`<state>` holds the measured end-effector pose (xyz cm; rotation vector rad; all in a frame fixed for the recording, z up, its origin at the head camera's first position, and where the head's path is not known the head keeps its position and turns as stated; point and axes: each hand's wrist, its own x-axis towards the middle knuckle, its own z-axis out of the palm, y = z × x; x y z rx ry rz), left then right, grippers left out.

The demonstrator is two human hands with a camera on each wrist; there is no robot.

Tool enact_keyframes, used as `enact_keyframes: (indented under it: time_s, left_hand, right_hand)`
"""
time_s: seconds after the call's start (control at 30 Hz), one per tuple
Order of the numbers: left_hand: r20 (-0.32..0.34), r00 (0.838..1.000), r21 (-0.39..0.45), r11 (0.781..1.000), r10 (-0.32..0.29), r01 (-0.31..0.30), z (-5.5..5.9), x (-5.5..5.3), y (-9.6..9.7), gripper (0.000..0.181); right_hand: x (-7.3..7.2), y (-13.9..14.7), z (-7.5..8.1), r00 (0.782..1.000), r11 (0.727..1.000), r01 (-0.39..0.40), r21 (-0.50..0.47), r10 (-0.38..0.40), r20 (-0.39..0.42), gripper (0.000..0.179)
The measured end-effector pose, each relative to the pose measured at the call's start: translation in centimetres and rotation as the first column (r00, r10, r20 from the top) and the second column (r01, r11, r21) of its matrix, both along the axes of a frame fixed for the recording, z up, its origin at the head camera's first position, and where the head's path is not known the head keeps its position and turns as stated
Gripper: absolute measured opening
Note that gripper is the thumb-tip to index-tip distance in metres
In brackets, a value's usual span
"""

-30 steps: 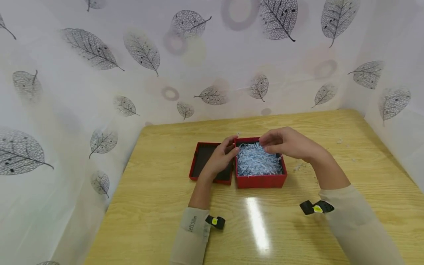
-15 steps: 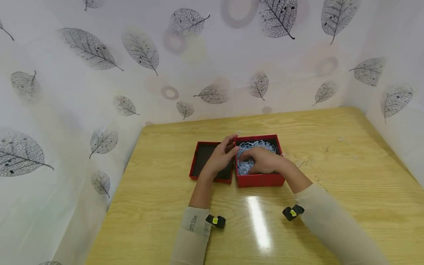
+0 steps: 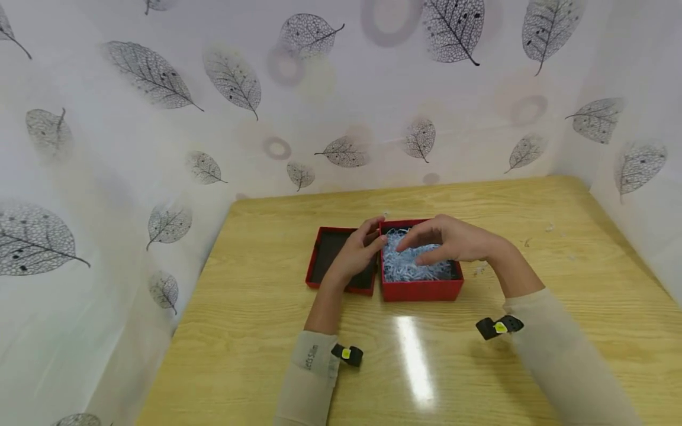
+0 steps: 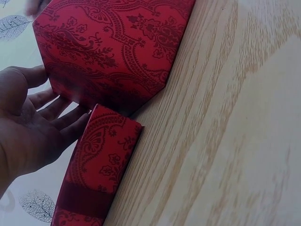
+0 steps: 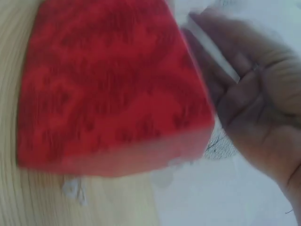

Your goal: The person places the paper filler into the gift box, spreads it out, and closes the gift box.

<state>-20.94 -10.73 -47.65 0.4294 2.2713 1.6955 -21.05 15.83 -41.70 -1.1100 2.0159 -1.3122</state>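
A red box [image 3: 423,291] stands on the table, filled with pale blue shredded paper [image 3: 407,263]. Paisley-like dark patterns cover its outside in the left wrist view. My left hand [image 3: 354,255] touches the box's left wall, thumb and fingers spread along it with only a slight bend. Beneath that hand lies the red lid [image 3: 329,251], dark inside facing up, beside the box. My right hand [image 3: 459,238] hovers over the right part of the box. Its thumb and fingers are apart and loosely bent, and I see nothing between them. Motion blurs the right wrist view.
Small white paper scraps [image 3: 479,269] lie on the wooden table [image 3: 256,319] to the box's right, with a few more farther right. A leaf-printed white covering [image 3: 367,89] rises behind the table and along its sides.
My right hand went from the box's back right down into the shredded paper, then rose back to the right above it. The paper now sits lower at the right. My left hand stayed in place.
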Motion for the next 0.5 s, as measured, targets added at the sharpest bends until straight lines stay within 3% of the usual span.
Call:
enact_keyframes:
  time_s: [0.1,0.23,0.37,0.5]
  left_hand:
    - [0.002,1.000,0.006,1.000,0.001,-0.001,0.0,-0.1,-0.1,0.059]
    - [0.010,1.000,0.013,1.000,-0.005,0.005,-0.1,-0.2,-0.1,0.058]
    - [0.007,1.000,0.011,1.000,-0.002,0.002,0.0,-0.1,0.0,0.055]
    - [0.002,1.000,0.011,1.000,-0.010,0.009,0.0,-0.2,0.0,0.055]
  right_hand:
    - [-0.6,-0.1,-0.5,0.996,0.997,-0.081,0.009,0.081,0.047,0.030]
    - [-0.8,-1.2,-1.2,0.993,0.983,-0.116,0.143,0.114,0.021,0.035]
    - [-0.6,-2.7,-1.9,0.985,0.951,-0.079,0.300,0.121,-0.126,0.041]
    - [-0.2,-3.7,-2.6,0.967,0.929,-0.038,0.367,0.128,-0.222,0.041]
